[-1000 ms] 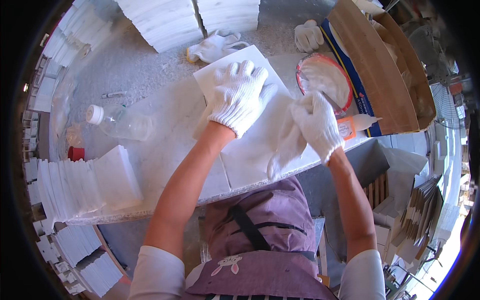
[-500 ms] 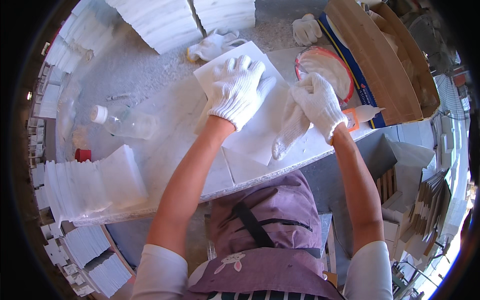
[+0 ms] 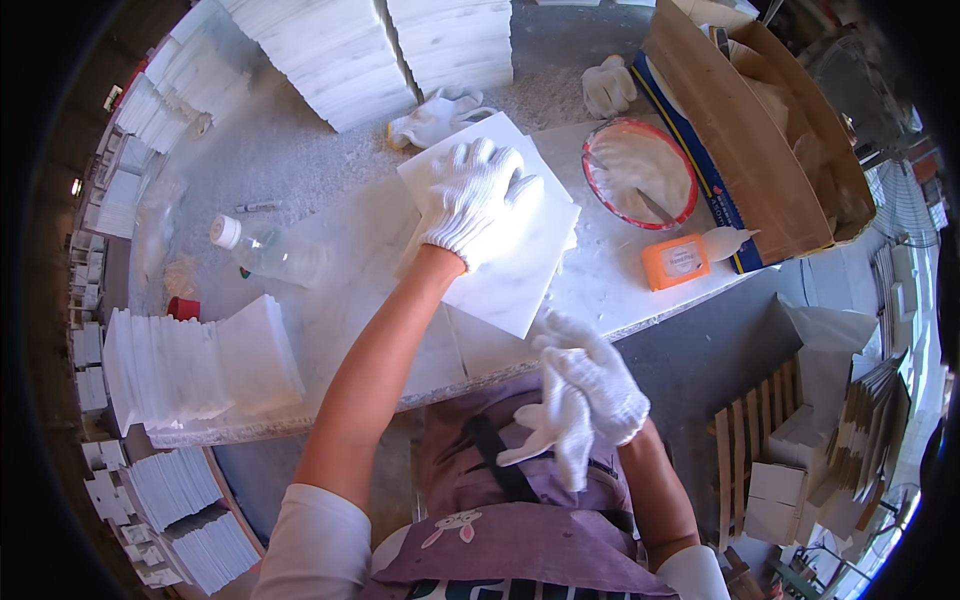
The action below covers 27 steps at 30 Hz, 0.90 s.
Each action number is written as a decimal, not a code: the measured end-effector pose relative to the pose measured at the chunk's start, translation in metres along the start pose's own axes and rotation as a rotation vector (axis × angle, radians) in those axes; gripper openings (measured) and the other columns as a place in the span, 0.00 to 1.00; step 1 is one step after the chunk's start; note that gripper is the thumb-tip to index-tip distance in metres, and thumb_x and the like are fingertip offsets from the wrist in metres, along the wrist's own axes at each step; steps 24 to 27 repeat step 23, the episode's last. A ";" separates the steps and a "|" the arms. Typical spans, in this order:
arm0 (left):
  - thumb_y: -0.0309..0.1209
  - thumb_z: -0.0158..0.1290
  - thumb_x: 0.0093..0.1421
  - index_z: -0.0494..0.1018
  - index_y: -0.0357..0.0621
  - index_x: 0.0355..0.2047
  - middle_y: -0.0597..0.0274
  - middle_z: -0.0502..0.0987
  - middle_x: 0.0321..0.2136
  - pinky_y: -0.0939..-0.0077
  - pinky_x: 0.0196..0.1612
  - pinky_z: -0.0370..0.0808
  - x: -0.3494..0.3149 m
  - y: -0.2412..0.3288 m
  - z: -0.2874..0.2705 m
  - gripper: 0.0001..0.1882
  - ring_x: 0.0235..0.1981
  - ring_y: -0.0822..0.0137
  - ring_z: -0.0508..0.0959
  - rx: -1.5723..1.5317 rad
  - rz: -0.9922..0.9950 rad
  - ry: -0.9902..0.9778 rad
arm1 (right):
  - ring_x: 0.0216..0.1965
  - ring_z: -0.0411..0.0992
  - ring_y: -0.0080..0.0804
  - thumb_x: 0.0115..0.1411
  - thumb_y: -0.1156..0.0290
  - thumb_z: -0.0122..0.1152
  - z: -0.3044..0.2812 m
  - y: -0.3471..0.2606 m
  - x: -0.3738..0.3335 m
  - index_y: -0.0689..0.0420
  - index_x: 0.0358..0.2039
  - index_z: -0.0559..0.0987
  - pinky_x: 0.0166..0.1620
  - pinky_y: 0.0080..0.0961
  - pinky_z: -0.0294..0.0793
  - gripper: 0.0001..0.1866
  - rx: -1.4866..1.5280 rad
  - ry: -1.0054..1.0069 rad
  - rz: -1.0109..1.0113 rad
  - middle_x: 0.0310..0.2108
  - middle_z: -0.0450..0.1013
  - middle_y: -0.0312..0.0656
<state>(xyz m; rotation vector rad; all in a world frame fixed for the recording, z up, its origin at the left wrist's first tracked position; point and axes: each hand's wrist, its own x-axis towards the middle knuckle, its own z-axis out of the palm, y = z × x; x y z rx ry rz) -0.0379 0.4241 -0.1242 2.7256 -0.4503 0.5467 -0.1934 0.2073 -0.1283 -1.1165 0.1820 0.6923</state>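
Note:
My left hand [image 3: 478, 205], in a white knitted glove, lies with its fingers over a white tile [image 3: 515, 285] on the table, pressing nothing else. A second pale slab edge peeks out beneath the tile. My right hand [image 3: 600, 380], gloved too, is closed around a loose white knit glove [image 3: 562, 425] that dangles in front of my apron. Its fingertips are close to the tile's near corner. Behind the tile rests another white glove [image 3: 440, 117].
A red-rimmed bowl of white paste [image 3: 640, 175] holds a spatula. Nearby are an orange-labelled bottle [image 3: 678, 262], a cardboard box [image 3: 745, 130] and a further glove [image 3: 608, 87]. On the left stand a clear bottle [image 3: 275, 250], a red cap [image 3: 183, 308] and stacked tiles [image 3: 200, 360].
My right hand has drawn the loose glove from beside the bowl down toward my lap, uncovering the bowl and orange-labelled bottle. My left hand stays on the tile.

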 end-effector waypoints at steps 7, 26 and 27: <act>0.39 0.57 0.58 0.72 0.47 0.35 0.54 0.73 0.36 0.55 0.47 0.67 0.001 0.002 -0.006 0.11 0.42 0.51 0.71 -0.110 0.034 0.121 | 0.44 0.67 0.24 0.63 0.60 0.60 0.038 0.010 0.026 0.63 0.51 0.73 0.49 0.23 0.68 0.23 0.075 -0.142 -0.010 0.44 0.72 0.39; 0.33 0.64 0.55 0.45 0.45 0.68 0.49 0.48 0.67 0.56 0.68 0.47 -0.169 -0.080 -0.120 0.48 0.68 0.51 0.48 -0.380 -0.719 0.817 | 0.38 0.69 0.18 0.67 0.66 0.53 0.042 0.013 0.030 0.63 0.45 0.75 0.42 0.17 0.70 0.14 0.233 -0.136 -0.035 0.38 0.73 0.35; 0.33 0.64 0.55 0.45 0.45 0.68 0.49 0.48 0.67 0.56 0.68 0.47 -0.169 -0.080 -0.120 0.48 0.68 0.51 0.48 -0.380 -0.719 0.817 | 0.38 0.69 0.18 0.67 0.66 0.53 0.042 0.013 0.030 0.63 0.45 0.75 0.42 0.17 0.70 0.14 0.233 -0.136 -0.035 0.38 0.73 0.35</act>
